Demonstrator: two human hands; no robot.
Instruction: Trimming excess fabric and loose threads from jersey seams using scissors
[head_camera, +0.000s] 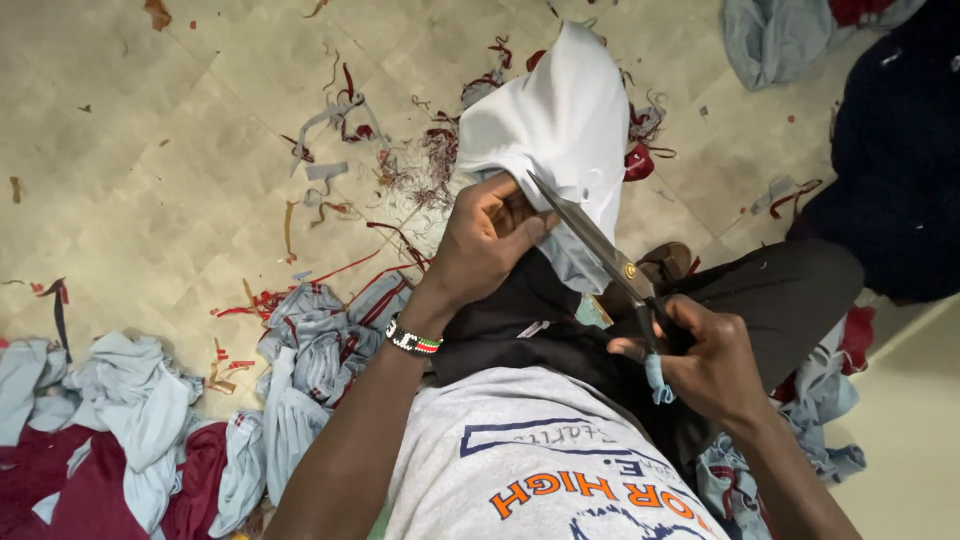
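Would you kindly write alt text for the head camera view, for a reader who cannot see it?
Seen from above, a person's right hand works scissors into a pale cloth that the left hand, with a beaded bracelet at its wrist, holds up over the lap. Red and grey fabric scraps litter the tiled floor, with heaped cloth on the left.

Left hand (487, 240) grips a fold of the pale cloth (560, 120) held over the lap. Right hand (705, 360) holds the scissors (600, 245), blades parted against the cloth's edge. Beaded wristband (412, 341) on the left wrist. Red and grey fabric scraps (330, 210) lie scattered on the tiled floor (150, 150).
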